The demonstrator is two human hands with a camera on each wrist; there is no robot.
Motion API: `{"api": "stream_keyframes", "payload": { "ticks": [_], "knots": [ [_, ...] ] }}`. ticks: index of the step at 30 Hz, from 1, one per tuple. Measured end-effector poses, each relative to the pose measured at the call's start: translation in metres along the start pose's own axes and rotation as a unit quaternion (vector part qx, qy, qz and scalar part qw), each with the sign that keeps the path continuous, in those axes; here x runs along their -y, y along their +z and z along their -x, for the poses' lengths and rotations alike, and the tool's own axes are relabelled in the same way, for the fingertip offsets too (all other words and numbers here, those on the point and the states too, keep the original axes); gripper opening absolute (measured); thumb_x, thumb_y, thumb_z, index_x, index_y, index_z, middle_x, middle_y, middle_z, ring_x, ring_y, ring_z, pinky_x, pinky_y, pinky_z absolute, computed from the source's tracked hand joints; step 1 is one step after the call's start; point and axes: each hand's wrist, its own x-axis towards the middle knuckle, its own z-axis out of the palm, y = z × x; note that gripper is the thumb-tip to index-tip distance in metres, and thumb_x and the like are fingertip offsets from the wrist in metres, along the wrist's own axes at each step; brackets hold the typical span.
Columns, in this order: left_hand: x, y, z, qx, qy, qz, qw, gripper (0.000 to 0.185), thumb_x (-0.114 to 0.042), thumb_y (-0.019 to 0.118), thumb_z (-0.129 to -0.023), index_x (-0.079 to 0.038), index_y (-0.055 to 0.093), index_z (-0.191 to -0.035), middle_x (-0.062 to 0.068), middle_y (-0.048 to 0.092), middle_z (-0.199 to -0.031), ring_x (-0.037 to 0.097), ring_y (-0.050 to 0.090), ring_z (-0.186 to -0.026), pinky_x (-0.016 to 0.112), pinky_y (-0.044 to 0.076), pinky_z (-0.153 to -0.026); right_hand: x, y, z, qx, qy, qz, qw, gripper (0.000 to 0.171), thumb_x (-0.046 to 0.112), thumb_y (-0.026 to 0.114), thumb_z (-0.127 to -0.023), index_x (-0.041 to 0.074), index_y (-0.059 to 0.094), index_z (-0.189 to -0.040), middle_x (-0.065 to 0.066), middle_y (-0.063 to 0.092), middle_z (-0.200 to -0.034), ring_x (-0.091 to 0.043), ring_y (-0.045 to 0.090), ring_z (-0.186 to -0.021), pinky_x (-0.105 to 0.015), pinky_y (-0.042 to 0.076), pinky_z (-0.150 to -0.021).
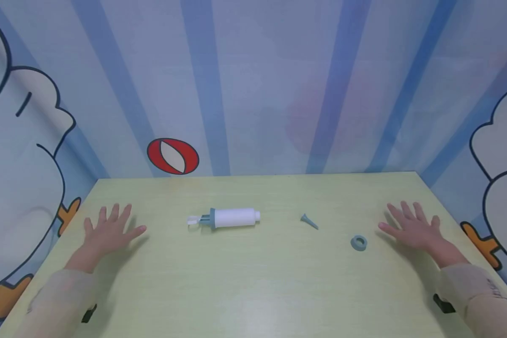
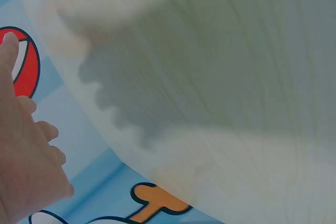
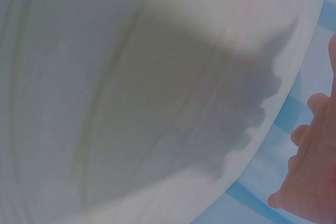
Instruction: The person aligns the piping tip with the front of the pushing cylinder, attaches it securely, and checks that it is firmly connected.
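My fingers lie spread and empty, left hand (image 1: 110,230) lower left, right hand (image 1: 411,225) lower right; the syringe (image 1: 228,218) lies crosswise at mid-frame, slightly nearer my left.

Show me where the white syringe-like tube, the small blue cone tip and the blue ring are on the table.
white syringe-like tube (image 1: 235,218), head view, middle of its white barrel.
small blue cone tip (image 1: 308,219), head view, its wide end.
blue ring (image 1: 358,242), head view, on its rim.
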Motion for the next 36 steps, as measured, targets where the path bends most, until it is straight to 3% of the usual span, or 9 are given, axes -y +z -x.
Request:
{"api": "stream_keyframes", "payload": {
  "ticks": [10, 26, 36],
  "knots": [
    [-0.034, -0.003, -0.003, -0.005, 0.018, -0.02, 0.9996, 0.097, -0.071, 0.038, -0.078, -0.003, 0.012, -0.142, 0.032, 0.004, -0.143, 0.053, -0.004, -0.128, 0.07, -0.009, -0.094, 0.01, -0.003, 0.001, -0.012, -0.022, 0.014, 1.0, 0.086, 0.065, 0.035, -0.084, 0.013, 0.004, -0.145, -0.029, -0.003, -0.146, -0.048, -0.016, -0.13, -0.074, -0.009, -0.088],
    [-0.09, -0.002, -0.013, -0.029, 0.101, -0.037, 0.9938, 0.085, -0.059, 0.046, -0.082, -0.01, 0.014, -0.144, 0.023, 0.007, -0.148, 0.047, -0.001, -0.132, 0.068, -0.008, -0.098, 0.028, 0.0, -0.002, -0.037, -0.057, 0.01, 0.998, 0.081, 0.061, 0.038, -0.085, 0.017, 0.005, -0.145, -0.024, -0.002, -0.148, -0.045, -0.014, -0.132, -0.073, -0.008, -0.09],
    [-0.126, 0.005, -0.02, -0.034, 0.164, -0.035, 0.9852, 0.082, -0.059, 0.045, -0.083, -0.017, 0.012, -0.145, 0.016, 0.006, -0.15, 0.041, -0.003, -0.135, 0.065, -0.007, -0.1, 0.038, 0.007, -0.001, -0.07, -0.085, 0.026, 0.994, 0.078, 0.058, 0.04, -0.086, 0.019, 0.006, -0.145, -0.021, 0.002, -0.149, -0.042, -0.009, -0.135, -0.072, -0.004, -0.092]
  ]
}}
